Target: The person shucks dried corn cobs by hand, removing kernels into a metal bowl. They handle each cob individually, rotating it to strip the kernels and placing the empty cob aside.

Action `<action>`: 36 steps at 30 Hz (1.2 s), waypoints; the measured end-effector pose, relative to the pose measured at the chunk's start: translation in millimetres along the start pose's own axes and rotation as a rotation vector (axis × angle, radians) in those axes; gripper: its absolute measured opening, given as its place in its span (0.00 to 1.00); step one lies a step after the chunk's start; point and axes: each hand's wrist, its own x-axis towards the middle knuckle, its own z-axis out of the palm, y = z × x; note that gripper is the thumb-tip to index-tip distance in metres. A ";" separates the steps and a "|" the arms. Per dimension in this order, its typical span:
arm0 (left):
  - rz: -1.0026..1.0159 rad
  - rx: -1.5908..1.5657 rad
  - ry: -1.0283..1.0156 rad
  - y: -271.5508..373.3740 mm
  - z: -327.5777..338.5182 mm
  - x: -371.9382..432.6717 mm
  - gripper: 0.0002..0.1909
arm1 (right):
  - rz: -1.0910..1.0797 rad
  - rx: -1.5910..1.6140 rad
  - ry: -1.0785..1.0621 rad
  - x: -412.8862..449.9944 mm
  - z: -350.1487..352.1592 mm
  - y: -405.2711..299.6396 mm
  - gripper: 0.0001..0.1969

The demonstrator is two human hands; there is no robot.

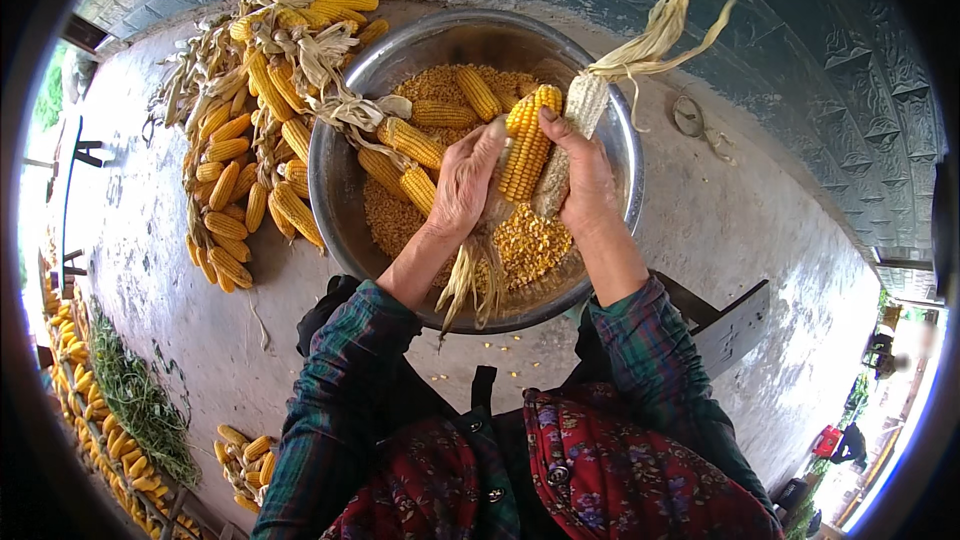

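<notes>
My left hand grips a yellow ear of corn, its dry husk tail hanging below the palm. Part of that ear's side is hidden by my fingers. In my right hand is a bare whitish cob with a long dry husk trailing from its upper end. The cob lies close along the ear's right side, and my right thumb rests on the ear. Both hands are over a wide metal basin. Loose kernels and several whole ears lie inside it.
A pile of husk-tied ears sits left of the basin, some reaching over its rim. A smaller corn bunch and green plant stalks lie lower left. A dark embossed panel stands beyond. Scattered kernels dot the concrete floor.
</notes>
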 end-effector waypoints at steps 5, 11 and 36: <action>0.061 0.139 0.008 -4.8 4.3 -6.9 0.25 | 0.047 0.032 -0.041 0.9 -2.1 -2.1 0.11; 0.050 0.393 0.090 -3.8 -4.1 -1.9 0.20 | 0.035 -0.051 0.003 -2.5 0.2 -1.8 0.14; 0.220 0.497 0.154 -0.4 -1.1 -6.9 0.19 | -0.029 -0.090 -0.022 -9.1 7.2 3.6 0.12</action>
